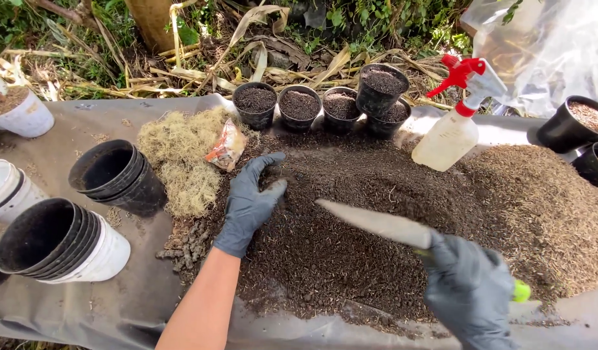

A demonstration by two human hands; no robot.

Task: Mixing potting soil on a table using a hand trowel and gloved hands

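— Gloves on both hands, dark grey ones. Where does each sit?

— The person's left hand (248,202) lies flat, fingers spread and open, pressed into the wide heap of dark brown potting soil (351,233) on the grey plastic sheet (104,304). It closes on nothing. The right hand (470,288) is wrapped tight around the yellow-green handle of a pale metal trowel (376,223).

— Which way does the trowel lie?

— Its long axis runs from the right hand at lower right up and left, the tip ending just beside the left hand's fingers, over the middle of the heap. The left hand is nearer the tip; the right hand has the handle only.

— What else is around?

— A row of small black plastic pots filled with soil (325,100) stands along the far edge of the heap. A white spray bottle with a red trigger (456,123) leans at the right. Stacked empty black pots (117,175) lie on their sides to the left, next to a clump of dry yellowish moss (182,155).
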